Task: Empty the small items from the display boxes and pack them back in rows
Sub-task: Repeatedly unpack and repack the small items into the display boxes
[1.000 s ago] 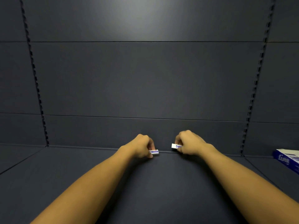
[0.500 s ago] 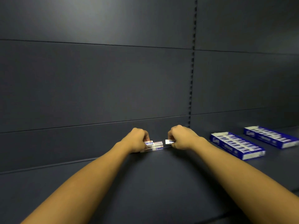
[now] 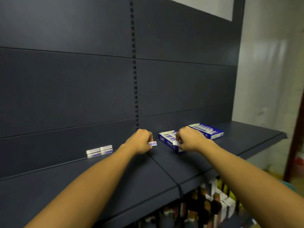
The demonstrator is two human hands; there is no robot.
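Two blue-and-white display boxes stand on the dark shelf (image 3: pixel 205 155): a near box (image 3: pixel 166 139) and a far box (image 3: pixel 208 130), both holding rows of small erasers. My left hand (image 3: pixel 141 142) pinches one white-and-blue eraser (image 3: pixel 153 143) just left of the near box. My right hand (image 3: pixel 189 139) hovers over the near box's front end and pinches another eraser (image 3: pixel 175 143). A small stack of several erasers (image 3: pixel 99 151) lies on the shelf against the back panel, left of both hands.
A dark slotted back panel (image 3: pixel 134 79) rises behind the shelf. The shelf ends at the right (image 3: pixel 279 134) beside a pale wall. Bottles and packaged goods (image 3: pixel 213 203) fill the level below the shelf's front edge.
The view has swung right. Both hands, each still pinching an eraser, have moved right from the eraser stack to the near display box.
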